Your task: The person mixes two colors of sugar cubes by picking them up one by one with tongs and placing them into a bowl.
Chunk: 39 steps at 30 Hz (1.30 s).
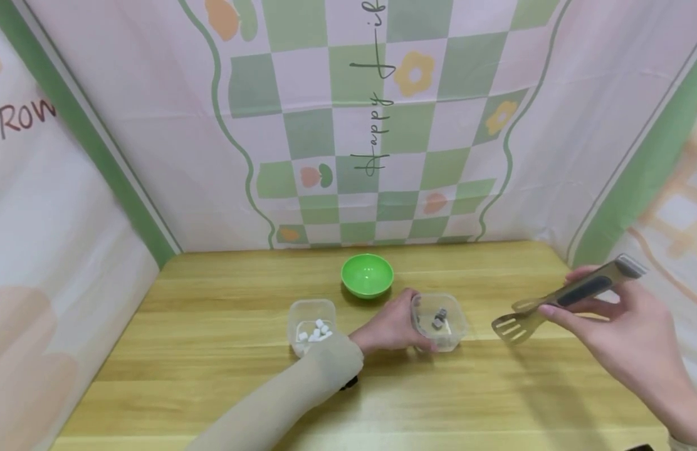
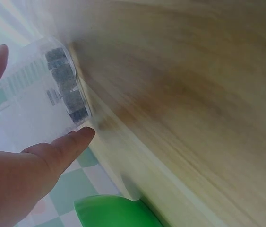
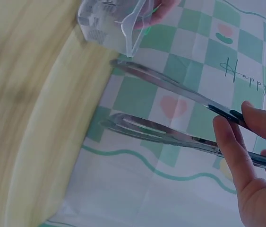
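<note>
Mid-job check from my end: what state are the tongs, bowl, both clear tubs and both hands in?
Tongs: open, tips apart
Right hand: holding the tongs
Left hand: gripping the right tub
Right tub: upright, uncovered, gray cubes inside
Left tub: upright, uncovered, white cubes inside
Green bowl: upright, no contents visible

On the checked cloth [image 1: 300, 81], "Happy" [image 1: 373, 134] runs upward at upper middle of the head view, then "Lif", cut by the top edge. "Row" [image 1: 26, 118] stands on the side cloth [image 1: 72, 207], upper left. "Happy" also reads at the right-wrist view's upper right.
</note>
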Each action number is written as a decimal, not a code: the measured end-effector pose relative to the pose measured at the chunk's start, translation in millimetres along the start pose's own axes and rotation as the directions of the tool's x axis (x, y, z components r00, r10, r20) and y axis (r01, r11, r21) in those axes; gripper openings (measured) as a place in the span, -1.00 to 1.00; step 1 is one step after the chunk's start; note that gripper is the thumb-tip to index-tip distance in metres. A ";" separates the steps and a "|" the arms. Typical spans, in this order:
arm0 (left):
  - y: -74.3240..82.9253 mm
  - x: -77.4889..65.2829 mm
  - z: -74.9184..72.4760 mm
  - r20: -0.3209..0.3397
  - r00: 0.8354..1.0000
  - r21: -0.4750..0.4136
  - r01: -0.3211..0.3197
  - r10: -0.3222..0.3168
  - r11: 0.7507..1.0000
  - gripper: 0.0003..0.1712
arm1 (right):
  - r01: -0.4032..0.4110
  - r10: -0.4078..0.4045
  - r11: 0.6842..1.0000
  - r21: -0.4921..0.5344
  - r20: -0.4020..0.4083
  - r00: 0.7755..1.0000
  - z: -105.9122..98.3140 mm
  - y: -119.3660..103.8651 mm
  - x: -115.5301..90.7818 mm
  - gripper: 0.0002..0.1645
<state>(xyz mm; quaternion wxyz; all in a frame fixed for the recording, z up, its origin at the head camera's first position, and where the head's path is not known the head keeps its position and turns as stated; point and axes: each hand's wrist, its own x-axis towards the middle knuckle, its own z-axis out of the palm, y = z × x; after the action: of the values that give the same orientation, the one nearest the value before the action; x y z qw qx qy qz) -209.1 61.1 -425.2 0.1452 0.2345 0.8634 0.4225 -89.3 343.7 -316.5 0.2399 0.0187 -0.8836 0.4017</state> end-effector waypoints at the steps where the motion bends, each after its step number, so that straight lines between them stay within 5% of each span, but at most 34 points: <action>1: -0.1 0.4 0.4 -0.002 1.000 0.005 -0.005 0.005 1.000 0.20 | 0.006 -0.006 1.000 -0.010 -0.002 1.000 0.2 -1.0 0.4 -0.36; 14: 1.2 -0.3 1.9 -0.023 1.000 0.021 0.018 -0.018 1.000 0.23 | 0.030 -0.030 0.999 -0.011 -0.029 0.999 12.5 -15.4 8.6 -0.58; 30: -8.9 -9.4 0.2 -0.040 0.999 -0.075 -0.002 -0.001 0.997 0.16 | 0.093 -0.088 0.989 0.112 -0.053 0.995 26.2 -20.5 17.7 -0.50; 39: -12.4 -17.3 -4.3 -0.053 0.999 -0.057 0.004 -0.007 0.998 0.25 | 0.108 -0.100 0.985 0.135 -0.067 0.993 33.8 -33.9 21.3 -0.55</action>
<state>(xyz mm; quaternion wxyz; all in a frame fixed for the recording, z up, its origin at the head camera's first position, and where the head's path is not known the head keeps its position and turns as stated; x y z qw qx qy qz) -199.8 42.6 -431.6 0.1301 0.2165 0.8552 0.4526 -114.3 299.9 -302.4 0.2853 0.0693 -0.8437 0.4494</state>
